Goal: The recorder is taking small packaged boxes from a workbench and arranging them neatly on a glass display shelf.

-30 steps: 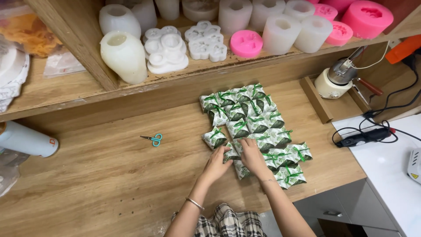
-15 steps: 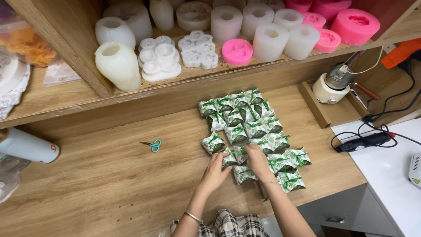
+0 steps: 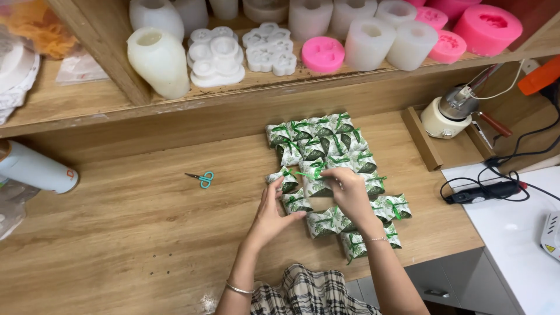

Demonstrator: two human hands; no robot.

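The right hand (image 3: pixel 350 195) covers several green-and-white packets (image 3: pixel 326 143) — their count can't be told; the white moulds (image 3: pixel 309 17) are cut off by the top edge.

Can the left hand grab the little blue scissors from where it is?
Probably yes. The left hand rests beside the green-and-white packets, and the small scissors lie further to its left on the bare wooden table, with nothing between them.
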